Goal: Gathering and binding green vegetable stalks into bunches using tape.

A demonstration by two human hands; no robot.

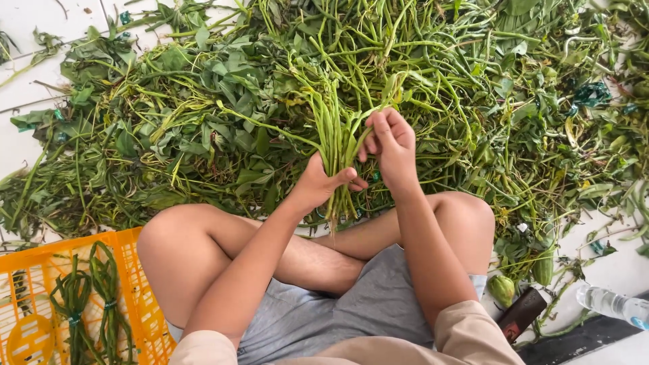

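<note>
The floor is white, and a big pile of green stems and leaves covers most of it. A person sits cross-legged at the edge of the pile.

The left hand is closed tight around a bunch of long green stems, holding it upright just above the knees. The right hand is right beside it. Its fingers pinch the top of one stem in the bunch.

What could go wrong? The stems look thin and smooth, so a few could slip out of the bottom of the grip if the left hand loosens. A hard pull by the right hand could snap a stem. Loose vines from the pile lie close and could get tangled into the bunch.

An orange crate sits by the left knee, with tied green bundles inside. The left leg is between the bunch and the crate. By the right knee lie a small green fruit, a dark flat thing and a clear plastic bottle.
</note>
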